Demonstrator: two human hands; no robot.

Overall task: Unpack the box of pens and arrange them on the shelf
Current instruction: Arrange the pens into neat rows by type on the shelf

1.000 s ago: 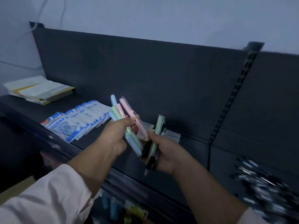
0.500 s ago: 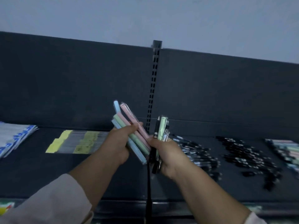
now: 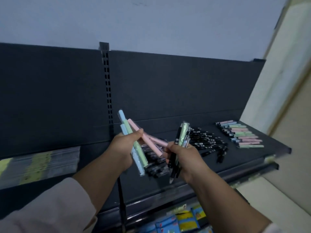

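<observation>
A pale bluish wall (image 3: pixel 151 22) stands in dim light above a dark back panel (image 3: pixel 185 84) — split by a slotted upright (image 3: pixel 107 91) — beside a cream wall (image 3: pixel 286 73).

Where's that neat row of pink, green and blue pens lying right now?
In the head view, the row of pastel pens lies at the far right end of the dark shelf, just right of the pile of black pens.

Honestly nothing legible here. The blue and yellow packets (image 3: pixel 183 219) down at the bottom have print on them but it's all blur, same with the yellow-labelled sleeves (image 3: pixel 40 163) over on the left, and any marking on the pens (image 3: pixel 182 135) is too small to read
</observation>
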